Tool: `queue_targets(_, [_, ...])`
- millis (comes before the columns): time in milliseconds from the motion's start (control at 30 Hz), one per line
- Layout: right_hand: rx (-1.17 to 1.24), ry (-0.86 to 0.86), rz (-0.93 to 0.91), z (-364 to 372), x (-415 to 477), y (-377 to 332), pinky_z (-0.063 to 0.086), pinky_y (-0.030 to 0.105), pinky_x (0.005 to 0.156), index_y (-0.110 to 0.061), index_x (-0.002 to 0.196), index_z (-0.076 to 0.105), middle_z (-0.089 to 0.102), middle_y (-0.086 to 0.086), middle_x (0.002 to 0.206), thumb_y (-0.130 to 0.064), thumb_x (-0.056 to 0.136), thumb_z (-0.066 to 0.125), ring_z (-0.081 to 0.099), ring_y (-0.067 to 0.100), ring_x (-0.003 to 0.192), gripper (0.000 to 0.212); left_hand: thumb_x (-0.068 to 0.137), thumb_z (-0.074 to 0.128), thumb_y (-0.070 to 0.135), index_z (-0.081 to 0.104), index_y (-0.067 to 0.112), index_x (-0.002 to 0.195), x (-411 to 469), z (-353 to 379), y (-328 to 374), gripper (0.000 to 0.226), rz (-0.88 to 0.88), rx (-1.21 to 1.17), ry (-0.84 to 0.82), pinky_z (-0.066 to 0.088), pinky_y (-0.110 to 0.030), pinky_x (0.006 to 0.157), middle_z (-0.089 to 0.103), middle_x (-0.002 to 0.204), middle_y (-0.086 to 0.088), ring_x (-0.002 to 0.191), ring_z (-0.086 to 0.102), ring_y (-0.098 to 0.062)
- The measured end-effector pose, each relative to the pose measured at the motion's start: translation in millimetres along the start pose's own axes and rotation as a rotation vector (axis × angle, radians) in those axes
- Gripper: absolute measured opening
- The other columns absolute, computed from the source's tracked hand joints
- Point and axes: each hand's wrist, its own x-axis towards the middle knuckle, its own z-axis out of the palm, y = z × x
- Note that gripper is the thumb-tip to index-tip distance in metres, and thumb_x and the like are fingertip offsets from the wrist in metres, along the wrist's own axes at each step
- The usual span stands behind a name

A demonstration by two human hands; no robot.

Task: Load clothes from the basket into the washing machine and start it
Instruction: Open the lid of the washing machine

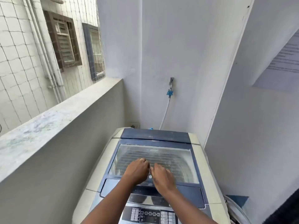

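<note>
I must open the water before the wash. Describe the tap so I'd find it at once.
Find the washing machine and look up the white wall behind it. A pale hose climbs to a small metal tap. Only it has a bright blue connector beneath, unlike the socket lower down.

Top-load washing machine (97, 168) w/ glass lid (153, 152) down. Both hands on lid, side by side nr its front edge: left hand (137, 171) knuckles up, ring on one finger; right hand (161, 176) w/ fingers (167, 170) flat on glass. Control panel (152, 215) under forearms. Tap (170, 87) + hose (165, 112) on wall behind.
</note>
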Motion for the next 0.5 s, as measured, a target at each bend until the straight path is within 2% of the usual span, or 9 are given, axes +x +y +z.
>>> queue_targets(67, [-0.026,-0.015,-0.013,8,-7,2,0.047,0.037,0.085,-0.009,0.113,0.059,0.065,0.013,0.116,-0.025,0.102,0.030,0.060,0.032,0.108,0.035,0.097,0.035,0.021,0.058,0.009,0.114,-6,11,-3,0.032,-0.040,-0.007,-0.080,0.047,-0.042,0.086,0.059,0.120,-0.014,0.110,0.057,-0.034])
queue_targets(133, [-0.077,-0.041,-0.056,20,-17,4,0.049,0.038,0.081,-0.010,0.109,0.063,0.067,0.011,0.110,-0.022,0.099,0.035,0.062,0.031,0.104,0.032,0.096,0.035,0.021,0.059,0.011,0.111,-13,25,-6,0.030,-0.051,0.011,-0.124,0.049,-0.042,0.084,0.062,0.118,-0.013,0.109,0.059,-0.034])
queue_targets(167, [-0.102,-0.030,-0.068,26,-19,6,0.051,0.037,0.077,-0.012,0.104,0.066,0.068,0.008,0.104,-0.023,0.096,0.045,0.064,0.028,0.098,0.026,0.096,0.036,0.021,0.057,0.012,0.111,-17,30,-6,0.028,-0.048,0.009,-0.139,0.048,-0.041,0.084,0.062,0.118,-0.013,0.109,0.059,-0.034])
queue_targets(233, [-0.075,-0.098,-0.028,29,-20,8,0.052,0.029,0.055,-0.019,0.075,0.072,0.068,-0.002,0.076,-0.029,0.072,0.074,0.067,0.017,0.070,0.010,0.097,0.037,0.024,0.053,0.013,0.113,-23,35,-5,0.025,-0.042,-0.022,-0.138,0.046,-0.041,0.082,0.062,0.118,-0.012,0.109,0.059,-0.033])
queue_targets(267, [-0.086,-0.070,-0.005,34,-21,10,0.051,0.027,0.049,-0.020,0.066,0.071,0.066,-0.004,0.068,-0.030,0.064,0.080,0.065,0.014,0.062,0.014,0.097,0.038,0.026,0.052,0.014,0.114,-27,37,-4,0.025,-0.032,-0.036,-0.121,0.046,-0.040,0.080,0.063,0.117,-0.012,0.108,0.059,-0.033])
queue_targets(300, [-0.101,-0.073,-0.020,40,-23,13,0.052,0.029,0.052,-0.019,0.069,0.071,0.067,-0.002,0.072,-0.030,0.068,0.076,0.066,0.017,0.066,0.013,0.096,0.039,0.028,0.051,0.014,0.113,-30,38,-4,0.025,-0.014,-0.034,-0.109,0.045,-0.039,0.078,0.063,0.116,-0.012,0.107,0.059,-0.033])
queue_targets(333, [-0.087,-0.096,-0.064,43,-25,14,0.053,0.034,0.062,-0.017,0.081,0.072,0.068,0.003,0.085,-0.030,0.081,0.065,0.067,0.023,0.078,0.015,0.095,0.040,0.028,0.051,0.014,0.113,-34,41,-3,0.025,0.006,-0.019,-0.106,0.045,-0.039,0.075,0.064,0.114,-0.012,0.106,0.059,-0.034])
queue_targets(400, [-0.047,-0.083,-0.075,48,-33,16,0.048,0.039,0.081,-0.012,0.105,0.066,0.064,0.009,0.108,-0.031,0.097,0.040,0.062,0.032,0.100,0.033,0.095,0.038,0.030,0.050,0.015,0.115,-42,45,0,0.028,0.026,0.013,-0.119,0.046,-0.038,0.076,0.065,0.114,-0.011,0.104,0.060,-0.034])
queue_targets(500, [-0.060,-0.095,-0.040,53,-41,17,0.043,0.038,0.088,-0.011,0.110,0.061,0.063,0.010,0.115,-0.035,0.102,0.026,0.059,0.032,0.107,0.043,0.099,0.030,0.033,0.051,0.015,0.118,-50,52,-1,0.034,0.004,0.051,-0.153,0.047,-0.038,0.083,0.066,0.116,-0.010,0.106,0.061,-0.032])
